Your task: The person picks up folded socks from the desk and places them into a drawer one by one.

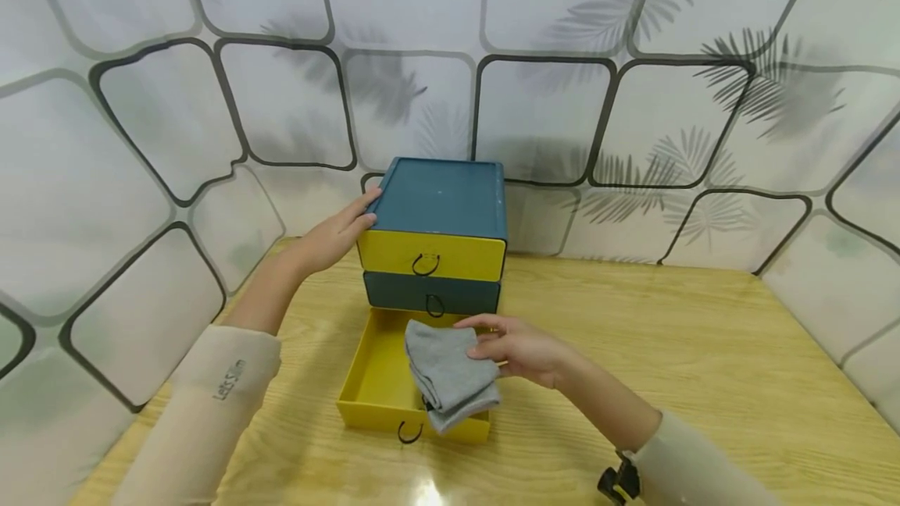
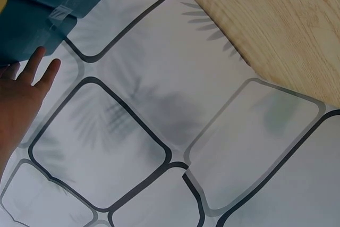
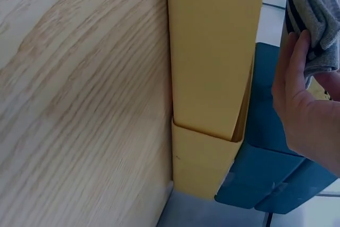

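A folded grey cloth (image 1: 450,369), which looks like socks with dark stripes in the right wrist view, is pinched between the thumb and fingers of my right hand (image 1: 523,350). It hangs over the pulled-out yellow bottom drawer (image 1: 373,365) of a small drawer box (image 1: 443,197). My left hand (image 1: 330,236) rests with its fingers extended against the upper left side of that box. In the left wrist view, the left fingers (image 2: 33,67) touch the teal casing (image 2: 32,30). Part of the drawer's inside is hidden behind the cloth.
Above the pulled-out drawer are a closed teal drawer (image 1: 401,289) and a closed yellow one (image 1: 387,250), each with a dark loop handle. The box stands on a wooden table (image 1: 654,350). Patterned curtain-like walls (image 1: 415,108) rise behind and at both sides.
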The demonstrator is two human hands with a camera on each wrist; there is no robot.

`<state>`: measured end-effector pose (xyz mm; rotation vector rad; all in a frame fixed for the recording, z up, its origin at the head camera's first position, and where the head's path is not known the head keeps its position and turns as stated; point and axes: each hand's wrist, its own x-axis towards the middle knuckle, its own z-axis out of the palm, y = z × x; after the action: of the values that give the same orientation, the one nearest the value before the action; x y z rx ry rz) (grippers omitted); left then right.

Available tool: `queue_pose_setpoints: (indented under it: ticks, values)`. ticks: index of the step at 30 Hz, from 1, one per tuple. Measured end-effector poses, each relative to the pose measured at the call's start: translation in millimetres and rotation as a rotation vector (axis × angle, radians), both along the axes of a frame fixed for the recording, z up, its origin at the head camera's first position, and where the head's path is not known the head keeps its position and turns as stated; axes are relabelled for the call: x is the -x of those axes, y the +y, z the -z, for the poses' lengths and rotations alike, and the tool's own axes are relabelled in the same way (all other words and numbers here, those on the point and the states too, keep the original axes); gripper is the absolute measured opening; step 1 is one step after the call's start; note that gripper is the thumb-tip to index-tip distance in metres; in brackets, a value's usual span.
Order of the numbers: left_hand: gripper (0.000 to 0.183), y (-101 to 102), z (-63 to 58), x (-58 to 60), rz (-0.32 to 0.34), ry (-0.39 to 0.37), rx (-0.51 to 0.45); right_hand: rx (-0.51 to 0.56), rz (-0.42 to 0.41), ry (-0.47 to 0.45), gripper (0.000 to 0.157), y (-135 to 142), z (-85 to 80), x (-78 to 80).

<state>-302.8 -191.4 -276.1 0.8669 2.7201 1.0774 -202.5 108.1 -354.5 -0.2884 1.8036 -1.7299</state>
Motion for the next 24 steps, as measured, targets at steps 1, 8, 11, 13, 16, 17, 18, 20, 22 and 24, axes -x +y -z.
queue_pose_setpoints:
  ticks: [1, 8, 11, 13, 16, 17, 18, 20, 22, 24]
  values:
    - [0.058, 0.1, 0.0, 0.2, -0.001, 0.002, 0.000, 0.002, 0.003, 0.001, 0.047, -2.1, 1.8, 1.1]
    - [0.057, 0.5, -2.3, -1.4, 0.000, -0.001, 0.010, -0.037, 0.065, 0.011, 0.043, -17.7, 11.8, 6.8]
    - [0.056, 0.7, -3.4, -2.8, 0.003, -0.004, 0.015, -0.051, 0.132, 0.006, 0.042, -23.0, 12.9, 8.8]
    - [0.056, 0.4, -2.9, -2.4, 0.002, -0.006, 0.015, -0.057, 0.174, 0.021, 0.042, -26.0, 14.8, 10.8]
    - [0.057, 0.1, -1.5, -0.9, -0.001, -0.003, 0.013, -0.090, 0.202, 0.064, 0.041, -30.6, 18.8, 13.3]
    - [0.057, -0.1, -1.0, -0.4, -0.003, -0.002, 0.011, -0.111, 0.204, 0.081, 0.041, -32.2, 20.3, 13.9]
    - [0.058, -0.2, -0.6, -0.1, -0.005, -0.001, 0.008, -0.135, 0.198, 0.104, 0.041, -34.0, 22.2, 14.4]
    - [0.058, -0.8, 0.3, 0.6, -0.005, 0.001, 0.007, -0.219, 0.185, 0.169, 0.040, -38.0, 24.4, 14.8]
    - [0.059, -0.9, 0.9, 1.1, -0.007, 0.003, 0.002, -0.359, 0.152, 0.293, 0.039, -42.2, 26.2, 14.7]
    - [0.059, -1.2, 1.4, 1.5, -0.006, 0.006, 0.001, -0.529, 0.113, 0.443, 0.038, -46.3, 27.0, 13.8]
